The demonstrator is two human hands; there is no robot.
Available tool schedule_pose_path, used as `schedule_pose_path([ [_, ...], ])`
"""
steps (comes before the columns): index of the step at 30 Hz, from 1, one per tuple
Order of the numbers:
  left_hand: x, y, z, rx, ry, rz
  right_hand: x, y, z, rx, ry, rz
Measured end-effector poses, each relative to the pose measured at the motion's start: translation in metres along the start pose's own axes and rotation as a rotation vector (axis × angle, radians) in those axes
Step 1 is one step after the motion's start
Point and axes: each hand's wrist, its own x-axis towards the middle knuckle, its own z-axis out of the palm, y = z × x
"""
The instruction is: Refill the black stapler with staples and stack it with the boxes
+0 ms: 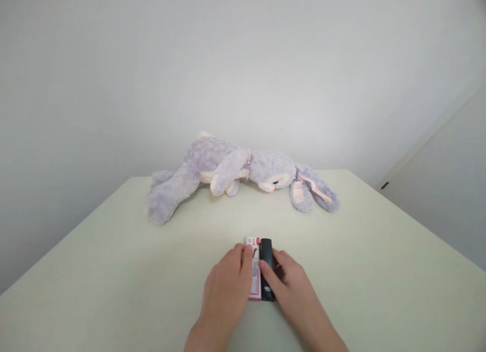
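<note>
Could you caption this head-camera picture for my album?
Left hand on a small white box, right hand on a black object beside it, a plush rabbit lying behind.

Honestly, I can't make out a single word from my end. The white-and-pink box (255, 278) definitely has print on it, with some red marks (257, 241) up at the far end and finer lettering (254, 287) lower down, but it's all too tiny and blurry on my feed. The black object (267, 252) beside it shows a pale mark (268, 289) near its closer end, also unreadable.
</note>
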Motion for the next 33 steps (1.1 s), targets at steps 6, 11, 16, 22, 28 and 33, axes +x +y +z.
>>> schedule_pose_path([
  [6, -0.043, -0.064, -0.017, 0.03, 0.258, 0.091, -0.016, -0.033, 0.067, 0.266, 0.047, 0.047],
  [11, -0.059, -0.055, -0.008, 0.05, 0.326, -0.023, -0.019, -0.02, 0.052, 0.327, 0.077, 0.143],
  [16, -0.058, -0.077, -0.014, 0.033, 0.335, -0.045, -0.025, -0.006, 0.037, 0.366, 0.09, 0.194],
  [22, -0.016, -0.113, -0.036, 0.061, 0.398, -0.091, -0.027, -0.006, 0.039, 0.32, 0.114, 0.172],
  [28, -0.036, -0.137, -0.049, 0.085, 0.386, 0.01, -0.026, -0.003, 0.04, 0.326, 0.132, 0.17],
  [33, -0.067, -0.158, -0.043, 0.272, 0.314, 0.117, -0.026, -0.007, 0.04, 0.337, 0.109, 0.169],
])
